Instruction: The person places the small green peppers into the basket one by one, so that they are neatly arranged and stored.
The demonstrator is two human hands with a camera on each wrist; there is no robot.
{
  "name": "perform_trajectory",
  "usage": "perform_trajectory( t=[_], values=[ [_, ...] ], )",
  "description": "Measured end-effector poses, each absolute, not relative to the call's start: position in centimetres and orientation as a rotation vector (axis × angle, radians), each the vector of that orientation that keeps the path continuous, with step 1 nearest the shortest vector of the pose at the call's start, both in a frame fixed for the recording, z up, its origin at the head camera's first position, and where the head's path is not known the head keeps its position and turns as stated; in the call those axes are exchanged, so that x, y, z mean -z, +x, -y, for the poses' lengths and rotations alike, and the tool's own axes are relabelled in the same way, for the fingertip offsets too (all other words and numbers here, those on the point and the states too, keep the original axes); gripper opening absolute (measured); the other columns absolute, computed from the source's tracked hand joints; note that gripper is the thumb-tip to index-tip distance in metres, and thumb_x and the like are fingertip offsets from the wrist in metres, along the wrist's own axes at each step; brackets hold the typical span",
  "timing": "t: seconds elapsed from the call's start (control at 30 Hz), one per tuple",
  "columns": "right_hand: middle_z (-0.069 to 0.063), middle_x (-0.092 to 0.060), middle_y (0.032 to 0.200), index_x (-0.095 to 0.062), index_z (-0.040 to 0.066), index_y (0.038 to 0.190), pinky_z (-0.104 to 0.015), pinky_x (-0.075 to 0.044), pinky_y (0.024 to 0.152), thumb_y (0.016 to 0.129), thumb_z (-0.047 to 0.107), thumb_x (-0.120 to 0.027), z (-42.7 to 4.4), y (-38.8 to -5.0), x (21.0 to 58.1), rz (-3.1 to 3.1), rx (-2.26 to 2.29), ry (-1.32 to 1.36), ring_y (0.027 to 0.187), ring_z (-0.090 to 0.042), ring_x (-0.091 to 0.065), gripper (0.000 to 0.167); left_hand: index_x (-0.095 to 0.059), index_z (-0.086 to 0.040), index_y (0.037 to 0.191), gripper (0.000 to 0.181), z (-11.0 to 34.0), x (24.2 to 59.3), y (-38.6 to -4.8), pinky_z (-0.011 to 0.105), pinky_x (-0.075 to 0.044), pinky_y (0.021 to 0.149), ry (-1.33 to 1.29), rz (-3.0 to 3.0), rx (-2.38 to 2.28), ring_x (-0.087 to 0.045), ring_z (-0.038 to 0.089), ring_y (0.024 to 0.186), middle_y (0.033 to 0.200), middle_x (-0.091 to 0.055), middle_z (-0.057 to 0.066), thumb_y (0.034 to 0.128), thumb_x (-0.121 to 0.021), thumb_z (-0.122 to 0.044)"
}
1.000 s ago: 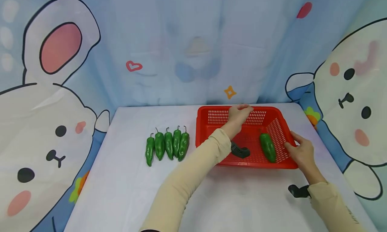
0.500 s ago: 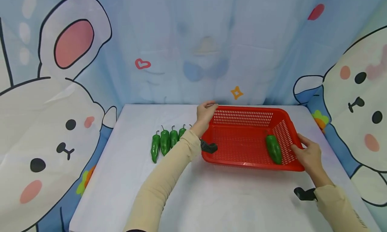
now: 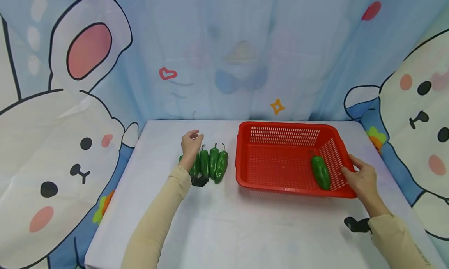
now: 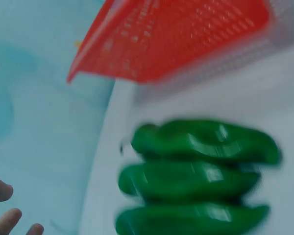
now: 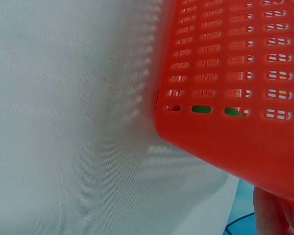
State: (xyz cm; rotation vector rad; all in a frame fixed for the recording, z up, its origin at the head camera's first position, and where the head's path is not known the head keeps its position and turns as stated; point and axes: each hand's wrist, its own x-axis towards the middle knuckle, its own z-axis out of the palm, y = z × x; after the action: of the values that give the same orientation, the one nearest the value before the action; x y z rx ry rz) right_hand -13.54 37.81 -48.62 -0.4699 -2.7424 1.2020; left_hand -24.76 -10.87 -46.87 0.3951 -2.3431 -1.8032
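Several green chili peppers point(image 3: 221, 165) lie side by side in a row on the table, stems pointing away. My left hand point(image 3: 191, 146) hovers over the row's left end with nothing in its grasp, partly hiding the peppers there. In the left wrist view, its fingertips point(image 4: 5, 223) are spread apart, clear of the blurred peppers point(image 4: 201, 142). A red perforated plastic basket point(image 3: 280, 189) is at the right. One green chili pepper point(image 3: 320, 172) lies inside it, by the right wall. My right hand point(image 3: 361, 183) grips the basket's right rim, thumb inside.
The white-covered table point(image 3: 266, 238) ends at a blue cartoon curtain point(image 3: 196, 46) behind. Black wrist camera mounts point(image 3: 357, 224) project from both sleeves. White cloth lies between the pepper row and the basket, and along the front.
My left hand has swung left from over the basket to above the row of peppers. My right hand stays on the basket rim. The head view has shifted slightly.
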Motion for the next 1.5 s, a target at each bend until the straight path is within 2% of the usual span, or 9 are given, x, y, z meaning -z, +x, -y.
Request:
perform_trajectory(
  t=[0.17, 0.23, 0.4, 0.43, 0.57, 0.9, 1.27, 1.5],
  values=[
    [-0.037, -0.039, 0.143, -0.029, 0.001, 0.152, -0.013, -0.049, 0.052, 0.101, 0.018, -0.052, -37.9, -13.8, 48.5, 2.744, -1.166, -0.448, 0.071, -0.012, -0.058, 0.059, -0.062, 0.001, 0.127, 0.036, 14.1, 48.8, -23.7, 0.047, -0.048, 0.094, 0.521, 2.377, 1.755, -0.052, 0.037, 0.118, 0.131, -0.054, 0.023, 0.0942, -0.058, -0.013],
    [-0.038, -0.04, 0.142, -0.03, 0.0, 0.152, -0.013, -0.049, 0.051, 0.1, 0.017, -0.052, -37.9, -13.9, 48.4, 2.744, -1.157, -0.439, 0.073, -0.015, -0.059, 0.058, -0.064, 0.001, 0.125, 0.036, 15.0, 49.8, -23.3, 0.046, -0.049, 0.092, 0.561, 2.392, 1.709, -0.053, 0.037, 0.115, 0.129, -0.054, 0.024, 0.0924, -0.059, -0.015],
    [-0.039, -0.039, 0.142, -0.029, -0.001, 0.151, -0.015, -0.05, 0.051, 0.101, 0.017, -0.052, -38.0, -13.8, 48.4, 2.751, -1.172, -0.436, 0.068, -0.011, -0.057, 0.059, -0.064, 0.003, 0.123, 0.037, 16.4, 52.1, -22.2, 0.047, -0.046, 0.096, 0.657, 2.446, 1.687, -0.052, 0.037, 0.117, 0.13, -0.053, 0.025, 0.0908, -0.06, -0.016],
    [-0.039, -0.039, 0.142, -0.029, -0.002, 0.151, -0.015, -0.05, 0.051, 0.101, 0.017, -0.052, -38.0, -13.7, 48.4, 2.753, -1.176, -0.437, 0.066, -0.01, -0.056, 0.059, -0.062, 0.004, 0.126, 0.039, 16.5, 52.3, -22.0, 0.049, -0.043, 0.1, 0.677, 2.467, 1.709, -0.049, 0.038, 0.12, 0.133, -0.051, 0.026, 0.0917, -0.059, -0.014],
    [-0.039, -0.039, 0.142, -0.029, -0.002, 0.151, -0.016, -0.05, 0.051, 0.101, 0.016, -0.052, -38.0, -13.6, 48.5, 2.754, -1.175, -0.448, 0.064, -0.009, -0.056, 0.059, -0.061, 0.005, 0.127, 0.04, 16.7, 53.3, -21.6, 0.048, -0.045, 0.097, 0.694, 2.477, 1.701, -0.05, 0.038, 0.116, 0.131, -0.051, 0.027, 0.0911, -0.057, -0.013],
    [-0.04, -0.037, 0.142, -0.028, -0.002, 0.152, -0.019, -0.052, 0.051, 0.1, 0.015, -0.052, -38.0, -13.4, 49.0, 2.764, -1.184, -0.464, 0.07, -0.022, -0.059, 0.06, -0.061, 0.005, 0.127, 0.04, 16.4, 53.3, -20.8, 0.045, -0.049, 0.089, 0.653, 2.495, 1.66, -0.056, 0.037, 0.107, 0.122, -0.058, 0.026, 0.0904, -0.059, -0.012],
    [-0.039, -0.035, 0.144, -0.024, 0.002, 0.153, -0.021, -0.053, 0.052, 0.101, 0.018, -0.051, -38.0, -13.4, 48.9, 2.756, -1.222, -0.499, 0.072, -0.024, -0.061, 0.061, -0.061, 0.003, 0.129, 0.043, 16.6, 53.6, -20.4, 0.049, -0.05, 0.093, 0.592, 2.53, 1.577, -0.057, 0.041, 0.114, 0.125, -0.059, 0.029, 0.0875, -0.061, -0.006],
    [-0.041, -0.037, 0.141, -0.025, 0.0, 0.153, -0.021, -0.053, 0.052, 0.101, 0.018, -0.051, -38.0, -13.5, 48.8, 2.74, -1.222, -0.462, 0.069, -0.022, -0.062, 0.061, -0.061, 0.003, 0.129, 0.047, 16.9, 53.2, -20.4, 0.049, -0.049, 0.093, 0.566, 2.567, 1.548, -0.056, 0.041, 0.115, 0.124, -0.059, 0.029, 0.0837, -0.064, -0.005]
  ],
)
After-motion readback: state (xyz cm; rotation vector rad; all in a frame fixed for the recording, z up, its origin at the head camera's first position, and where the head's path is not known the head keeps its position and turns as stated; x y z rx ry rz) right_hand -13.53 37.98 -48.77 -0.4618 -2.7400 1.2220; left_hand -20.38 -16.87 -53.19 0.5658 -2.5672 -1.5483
